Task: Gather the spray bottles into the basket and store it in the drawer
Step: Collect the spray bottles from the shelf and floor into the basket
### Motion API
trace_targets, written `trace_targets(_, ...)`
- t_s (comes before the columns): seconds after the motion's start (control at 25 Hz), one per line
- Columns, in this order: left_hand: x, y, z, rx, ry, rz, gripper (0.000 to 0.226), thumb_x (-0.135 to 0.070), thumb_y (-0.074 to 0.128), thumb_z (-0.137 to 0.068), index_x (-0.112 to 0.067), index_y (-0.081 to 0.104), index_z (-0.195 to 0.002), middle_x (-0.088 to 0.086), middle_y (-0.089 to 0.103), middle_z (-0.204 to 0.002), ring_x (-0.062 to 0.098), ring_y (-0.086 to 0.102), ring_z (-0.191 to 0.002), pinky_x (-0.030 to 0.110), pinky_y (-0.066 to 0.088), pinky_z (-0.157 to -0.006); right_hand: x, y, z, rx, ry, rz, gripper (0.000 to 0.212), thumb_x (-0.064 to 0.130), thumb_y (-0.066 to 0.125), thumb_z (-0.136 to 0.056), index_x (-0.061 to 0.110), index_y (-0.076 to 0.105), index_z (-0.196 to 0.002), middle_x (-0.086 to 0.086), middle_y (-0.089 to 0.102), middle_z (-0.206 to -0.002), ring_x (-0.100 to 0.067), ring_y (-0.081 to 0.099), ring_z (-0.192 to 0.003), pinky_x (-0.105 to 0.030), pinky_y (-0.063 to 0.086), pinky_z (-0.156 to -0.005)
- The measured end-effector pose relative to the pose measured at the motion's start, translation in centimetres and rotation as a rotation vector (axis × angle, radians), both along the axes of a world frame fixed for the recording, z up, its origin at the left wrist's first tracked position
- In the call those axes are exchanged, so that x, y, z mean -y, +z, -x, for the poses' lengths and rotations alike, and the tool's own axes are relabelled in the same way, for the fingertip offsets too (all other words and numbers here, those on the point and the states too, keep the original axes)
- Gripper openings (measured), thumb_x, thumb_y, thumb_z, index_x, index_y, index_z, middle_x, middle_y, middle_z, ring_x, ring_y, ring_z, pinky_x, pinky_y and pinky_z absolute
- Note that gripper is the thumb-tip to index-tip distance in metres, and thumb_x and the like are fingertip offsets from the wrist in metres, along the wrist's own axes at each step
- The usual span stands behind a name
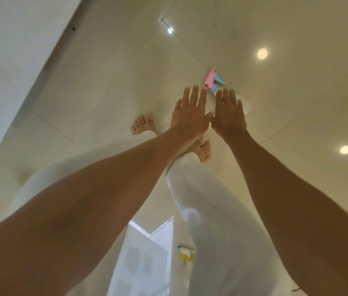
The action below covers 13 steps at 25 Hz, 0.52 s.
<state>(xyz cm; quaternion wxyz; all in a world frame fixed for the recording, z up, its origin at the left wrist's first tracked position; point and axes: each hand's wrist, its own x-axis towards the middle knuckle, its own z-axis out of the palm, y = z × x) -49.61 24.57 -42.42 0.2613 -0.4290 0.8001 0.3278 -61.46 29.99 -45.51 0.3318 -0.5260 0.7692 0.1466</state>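
Glossy pale tiled floor (297, 92), seen from above, with a pink-and-blue spray bottle (212, 81) lying on its side as landmark; its white body is partly hidden. The left hand (190, 116) and right hand (229, 115) hover just short of this bottle, side by side, thumbs nearly meeting, fingers straight and spread, gripping nothing; the posture suggests a two-handed reach to pick the bottle up, judged the first step of gathering. A second bottle, the yellow-and-white spray bottle (186, 254), lies well behind the landmark, close to the person's white trousers (211, 221), untouched. Count: two spray bottles, two empty hands, two bare feet (142, 124) nearer the viewer than the landmark, three lamp reflections (262, 53) scattered around it. Neither basket nor drawer is in view
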Motion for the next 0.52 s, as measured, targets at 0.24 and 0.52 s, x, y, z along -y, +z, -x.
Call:
trace_targets(0.24,1.9,-7.7,-0.3,0.052,-0.007,-0.006,0.069,-0.048,0.025,-0.104,-0.012,-0.003,-0.157,0.014,-0.008,-0.165,0.032,-0.007,-0.153,0.046,0.008,-0.125,1.1,-8.8,2.1,-0.031,0.053,-0.038,0.066,0.020,0.052,-0.102,-0.003,0.018,-0.154,-0.023,0.021,-0.162,-0.037,0.016,-0.153,-0.052,0.013,-0.124)
trace_targets(0.52,3.5,-8.9,0.3,0.011,0.181,-0.114,0.067,-0.044,0.030,-0.105,-0.013,0.002,-0.157,0.013,0.000,-0.166,0.030,-0.001,-0.153,0.045,0.023,-0.120,2.7,-11.1,3.4,-0.080,0.075,0.082,0.038,0.000,0.053,-0.096,-0.002,0.047,-0.134,-0.026,0.060,-0.120,-0.041,0.058,-0.108,-0.049,0.049,-0.086)
